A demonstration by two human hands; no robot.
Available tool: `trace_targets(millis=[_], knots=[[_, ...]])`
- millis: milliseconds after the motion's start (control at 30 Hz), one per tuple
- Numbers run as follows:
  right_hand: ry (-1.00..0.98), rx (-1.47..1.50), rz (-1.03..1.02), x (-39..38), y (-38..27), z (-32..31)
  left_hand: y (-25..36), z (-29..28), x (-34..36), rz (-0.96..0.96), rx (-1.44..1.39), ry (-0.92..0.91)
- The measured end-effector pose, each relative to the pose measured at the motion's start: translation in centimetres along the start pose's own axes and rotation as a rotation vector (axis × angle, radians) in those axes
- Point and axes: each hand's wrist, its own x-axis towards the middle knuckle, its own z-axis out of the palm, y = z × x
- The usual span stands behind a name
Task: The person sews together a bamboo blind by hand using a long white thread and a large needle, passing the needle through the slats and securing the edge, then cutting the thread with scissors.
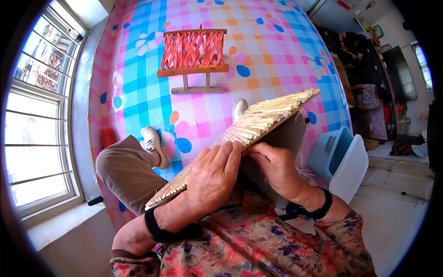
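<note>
A flat mat of pale plant stalks point(267, 117), laid side by side with their cut ends along the edge, lies slanted across my lap. It rises from lower left to upper right. My left hand point(213, 173) is closed over the mat near its middle, with the fingers curled on its top face. Just to the right, my right hand point(279, 171) is closed at the mat's near edge, thumb and forefinger pinched together against its underside. Whatever sits between those fingertips, if anything, is too small to make out.
A folding stool point(193, 53) with red woven straps stands ahead on the checked, flower-printed covering point(258, 87). A blue plastic box point(325, 152) with a pale lid point(351, 166) is at my right. A barred window point(37, 138) lines the left. Two people point(369, 94) appear at far right.
</note>
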Motion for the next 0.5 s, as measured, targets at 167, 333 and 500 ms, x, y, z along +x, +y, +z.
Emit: trace_targets(millis=[167,333,500], knots=[[-0.013,-0.008,0.062,-1.9,1.4,0.1,0.4,-1.9,-1.2,-0.013,-0.223,-0.122],[-0.009,0.046,0.171,-5.6,4.0,-0.5,-0.5,-5.0,-3.5,-0.045,-0.486,-0.457],[-0.007,0.135,0.279,-7.4,4.4,0.8,-1.1,-3.0,-5.6,-0.03,-0.508,-0.53]])
